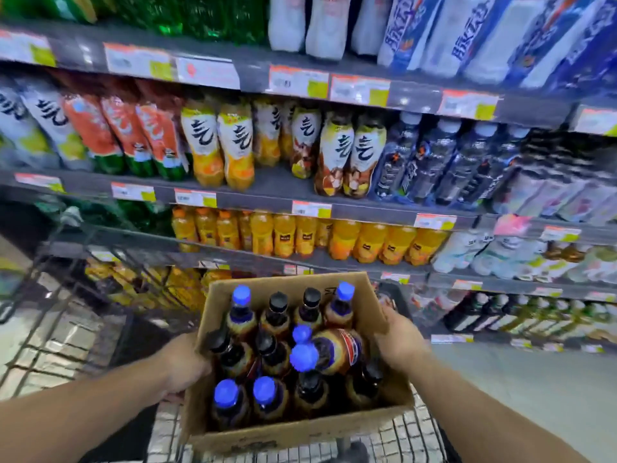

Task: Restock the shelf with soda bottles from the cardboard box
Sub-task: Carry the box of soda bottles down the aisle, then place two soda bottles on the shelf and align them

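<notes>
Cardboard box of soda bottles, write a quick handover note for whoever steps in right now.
Left hand grips the left wall of the cardboard box; right hand grips the right wall.
The box sits at the top of a wire cart, facing the shelf.
Inside are soda bottles with blue and black caps, most upright; one blue-capped bottle lies tilted on the others.
Done: box brought to the shelf.
Left: no bottle is in hand yet; all the bottles in the box await shelving.

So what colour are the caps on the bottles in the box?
Some blue, some black; head view.
</notes>
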`<control>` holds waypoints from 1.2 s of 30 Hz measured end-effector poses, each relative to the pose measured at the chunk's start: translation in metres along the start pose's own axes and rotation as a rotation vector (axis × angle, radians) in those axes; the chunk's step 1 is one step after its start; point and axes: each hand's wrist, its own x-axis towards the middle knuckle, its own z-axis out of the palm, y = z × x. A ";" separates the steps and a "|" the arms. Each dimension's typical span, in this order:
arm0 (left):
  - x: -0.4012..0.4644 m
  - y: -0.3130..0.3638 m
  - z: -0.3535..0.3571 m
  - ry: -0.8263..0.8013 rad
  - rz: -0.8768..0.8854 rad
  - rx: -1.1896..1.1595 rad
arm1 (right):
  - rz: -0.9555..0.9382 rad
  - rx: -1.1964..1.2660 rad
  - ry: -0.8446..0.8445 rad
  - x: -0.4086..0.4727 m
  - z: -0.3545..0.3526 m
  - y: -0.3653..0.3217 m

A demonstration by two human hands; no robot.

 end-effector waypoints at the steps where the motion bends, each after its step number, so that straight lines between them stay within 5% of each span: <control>1: 0.016 -0.003 0.014 0.004 0.017 0.005 | 0.012 0.004 -0.005 0.009 0.007 0.010; 5: 0.071 -0.011 0.061 -0.053 0.039 0.274 | 0.068 -0.016 -0.012 0.038 0.033 0.046; 13: 0.134 -0.032 0.131 -0.059 -0.086 0.263 | 0.209 -0.071 0.063 0.069 0.091 0.091; 23: 0.137 -0.050 0.143 -0.002 0.008 -0.028 | 0.263 0.209 0.027 0.063 0.064 0.083; 27: 0.088 -0.024 0.132 0.221 0.005 -0.377 | 0.023 0.328 0.142 0.024 0.048 0.069; 32: 0.039 0.013 0.144 0.259 0.183 -0.355 | -0.330 -0.036 -0.043 0.015 0.058 0.059; 36: 0.035 0.028 0.149 0.233 0.238 -0.214 | -0.416 -0.237 -0.130 0.027 0.068 0.047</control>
